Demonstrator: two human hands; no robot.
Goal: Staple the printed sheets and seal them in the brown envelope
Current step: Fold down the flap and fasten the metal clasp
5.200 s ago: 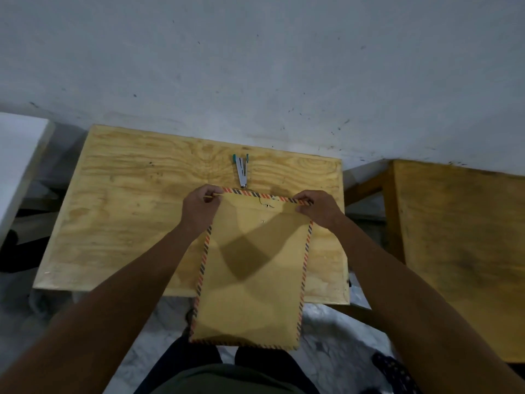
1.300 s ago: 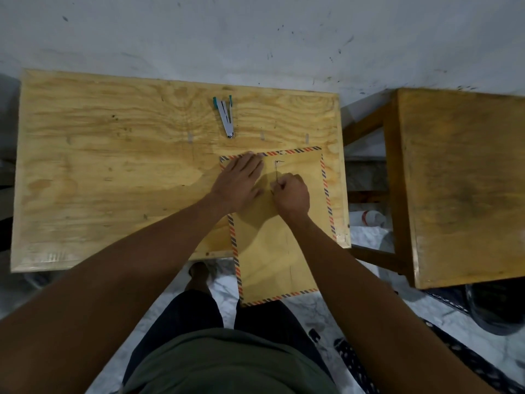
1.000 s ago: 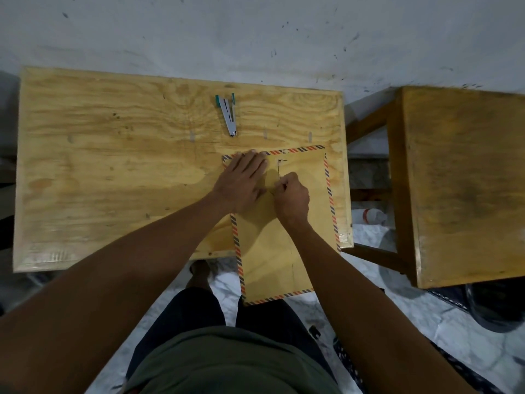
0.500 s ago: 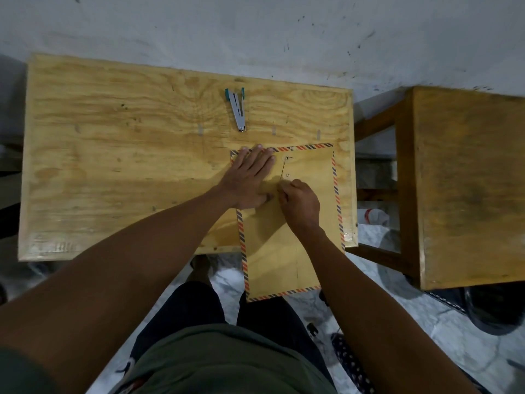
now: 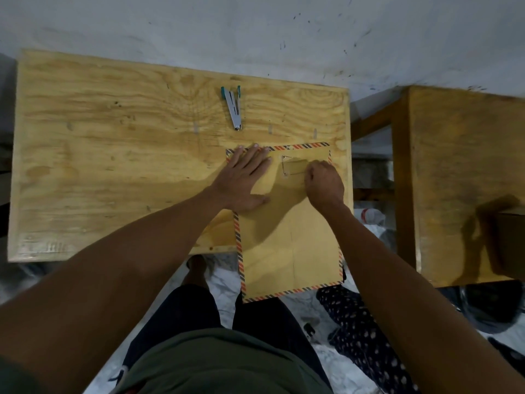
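The brown envelope (image 5: 287,240) with a red-and-blue striped border lies flap-down on the plywood table (image 5: 113,166), its lower half hanging over the near edge. My left hand (image 5: 244,177) presses flat on the envelope's upper left corner, fingers spread. My right hand (image 5: 324,184) is closed, pinching the thin closure string (image 5: 294,174), which runs from two small buttons (image 5: 284,157) on the flap. The printed sheets are not visible. A silver stapler with teal ends (image 5: 233,107) lies on the table beyond the envelope.
A second wooden table (image 5: 466,177) stands to the right across a narrow gap. A pale wall (image 5: 255,32) runs behind both. My legs and patterned cloth (image 5: 366,334) lie on the marbled floor below.
My right hand has moved right and slightly up, drawing the string sideways from the lower button. The left hand stays flat on the envelope. Five seconds ago both hands held the envelope's top corners.
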